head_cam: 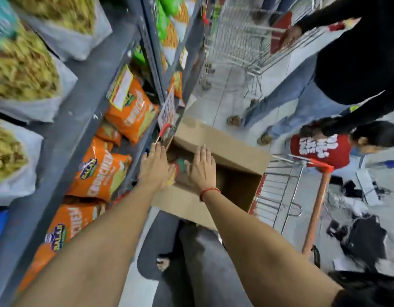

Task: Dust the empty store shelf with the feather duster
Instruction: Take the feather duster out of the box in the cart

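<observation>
Both my hands reach into the cardboard box (pixel 222 147).
My left hand (pixel 155 166) and right hand (pixel 201 168), flat and open, flank a red-green packet (pixel 180 166); grey shelves (pixel 80 89) of orange snack bags (pixel 100 173) stand left.

My arms are bare from the wrist all the way up past the elbow, with no watch and no glove on either one. My left hand (pixel 155 167) carries nothing on its fingers or wrist that I can make out. My right hand (pixel 202 167) has a thin red thread bracelet (pixel 209 191) looped once around the wrist, just below the palm. At the bottom right corner, the edge of a black short sleeve (pixel 366 293) covers my right upper arm. Below my arms I see my legs in dark grey trousers (pixel 198 262). The blur hides finer detail such as nails or seams.
</observation>
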`<act>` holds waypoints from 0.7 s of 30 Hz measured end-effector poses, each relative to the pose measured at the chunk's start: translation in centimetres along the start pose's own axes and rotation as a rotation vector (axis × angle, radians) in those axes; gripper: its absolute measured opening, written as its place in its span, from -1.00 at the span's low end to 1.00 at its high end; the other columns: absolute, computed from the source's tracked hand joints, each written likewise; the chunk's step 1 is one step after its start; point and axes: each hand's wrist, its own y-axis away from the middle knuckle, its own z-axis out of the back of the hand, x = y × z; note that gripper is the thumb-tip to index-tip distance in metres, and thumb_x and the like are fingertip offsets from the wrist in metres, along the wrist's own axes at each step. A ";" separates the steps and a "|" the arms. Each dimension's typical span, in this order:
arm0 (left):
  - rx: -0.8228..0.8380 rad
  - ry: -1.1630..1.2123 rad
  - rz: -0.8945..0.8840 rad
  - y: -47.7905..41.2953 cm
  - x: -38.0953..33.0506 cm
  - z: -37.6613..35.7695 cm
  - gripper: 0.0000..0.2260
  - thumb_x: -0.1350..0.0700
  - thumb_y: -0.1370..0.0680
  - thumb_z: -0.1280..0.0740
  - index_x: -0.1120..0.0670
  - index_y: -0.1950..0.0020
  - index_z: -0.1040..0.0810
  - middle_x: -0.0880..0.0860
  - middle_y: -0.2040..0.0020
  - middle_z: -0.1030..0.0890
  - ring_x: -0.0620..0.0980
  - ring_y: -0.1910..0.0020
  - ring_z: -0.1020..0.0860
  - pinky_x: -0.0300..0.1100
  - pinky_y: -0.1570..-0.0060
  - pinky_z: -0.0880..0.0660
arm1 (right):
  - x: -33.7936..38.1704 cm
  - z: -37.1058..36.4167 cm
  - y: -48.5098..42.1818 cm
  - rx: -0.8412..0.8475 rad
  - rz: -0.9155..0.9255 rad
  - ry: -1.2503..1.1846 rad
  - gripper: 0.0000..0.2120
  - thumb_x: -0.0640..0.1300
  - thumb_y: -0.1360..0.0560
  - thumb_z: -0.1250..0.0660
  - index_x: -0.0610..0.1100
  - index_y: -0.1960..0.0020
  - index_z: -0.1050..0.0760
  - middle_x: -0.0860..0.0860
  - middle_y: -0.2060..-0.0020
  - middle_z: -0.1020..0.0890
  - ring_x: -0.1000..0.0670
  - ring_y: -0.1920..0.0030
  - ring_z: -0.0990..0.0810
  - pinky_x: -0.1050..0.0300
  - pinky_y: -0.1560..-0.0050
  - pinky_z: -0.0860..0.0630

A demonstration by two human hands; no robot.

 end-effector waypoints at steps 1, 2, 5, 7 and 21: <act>0.078 -0.022 0.024 0.1 -0.1 -0.8 -0.36 -0.11 -0.59 -0.12 0.25 -0.53 -0.04 0.18 -0.55 -0.06 0.09 -0.54 -0.01 0.03 -0.46 -0.10 | 0.0 -0.9 0.0 0.038 -0.015 0.003 -0.42 0.03 -0.62 -0.03 -0.29 -0.50 -0.01 -0.23 -0.54 -0.05 -0.19 -0.54 -0.02 -0.07 -0.50 -0.06; 0.132 -0.027 0.018 0.2 -0.2 -1.8 -0.35 -0.09 -0.59 -0.14 0.25 -0.53 -0.03 0.18 -0.56 -0.05 0.09 -0.54 0.00 0.02 -0.47 -0.08 | 0.1 -1.7 -0.1 0.064 -0.021 -0.009 -0.43 0.01 -0.63 -0.03 -0.29 -0.50 -0.01 -0.23 -0.54 -0.05 -0.18 -0.54 -0.03 -0.07 -0.50 -0.08; 0.216 -0.040 0.012 0.4 -0.1 -5.4 -0.35 -0.05 -0.57 -0.18 0.25 -0.53 -0.02 0.18 -0.56 -0.04 0.09 -0.54 0.02 0.01 -0.50 -0.02 | 0.2 -4.5 -0.1 0.168 -0.044 -0.034 -0.46 -0.05 -0.62 -0.07 -0.28 -0.49 -0.03 -0.23 -0.53 -0.07 -0.19 -0.53 -0.06 -0.07 -0.48 -0.12; 0.284 -0.070 0.028 0.2 0.1 -6.9 -0.39 0.01 -0.59 -0.16 0.23 -0.53 -0.02 0.18 -0.56 -0.01 0.09 -0.54 0.04 0.04 -0.50 0.01 | 0.4 -5.8 -0.1 0.193 -0.046 -0.053 -0.49 -0.04 -0.62 -0.07 -0.28 -0.48 -0.08 -0.24 -0.52 -0.11 -0.20 -0.51 -0.10 -0.09 -0.45 -0.16; 0.472 -0.159 0.156 0.7 4.7 -8.6 -0.70 0.27 -0.59 -0.14 0.24 -0.32 -0.38 0.19 -0.25 -0.54 0.13 -0.22 -0.54 -0.11 -0.07 -0.51 | 0.6 -7.4 0.0 0.267 0.002 0.025 -0.58 -0.01 -0.63 -0.06 -0.29 -0.35 -0.27 -0.25 -0.33 -0.39 -0.24 -0.32 -0.33 -0.09 -0.24 -0.34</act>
